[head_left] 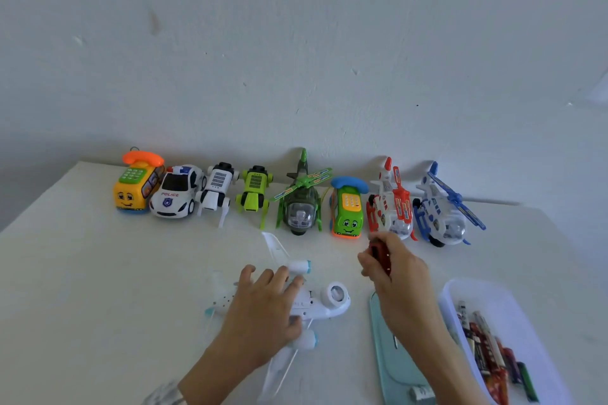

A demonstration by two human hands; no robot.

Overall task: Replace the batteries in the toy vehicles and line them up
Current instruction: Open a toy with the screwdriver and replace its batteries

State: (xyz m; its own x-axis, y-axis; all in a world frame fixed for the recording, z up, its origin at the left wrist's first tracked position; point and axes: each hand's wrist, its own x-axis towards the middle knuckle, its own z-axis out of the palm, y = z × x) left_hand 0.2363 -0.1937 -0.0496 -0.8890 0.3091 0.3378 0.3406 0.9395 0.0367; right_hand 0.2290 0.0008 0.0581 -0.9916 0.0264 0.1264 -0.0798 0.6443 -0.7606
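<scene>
A white toy airplane [324, 304] lies on the white table [98, 273], its wing [274, 248] pointing away from me. My left hand [263, 309] rests flat on its body, fingers spread. My right hand [398, 276] grips a red-handled screwdriver [380, 255] just to the right of the plane. Along the wall stands a row of toys: yellow phone bus [136, 186], police car [176, 196], white robot dog [217, 189], green robot dog [253, 192], green helicopter [301, 204], green phone car [348, 209], red-white helicopter [391, 204], blue-white helicopter [444, 210].
A clear plastic tub [513, 312] at the right holds several batteries [487, 348]. A pale green tray [394, 362] lies between the tub and the airplane, with a small white cylinder [422, 392] at its near end. The wall closes off the table's far edge.
</scene>
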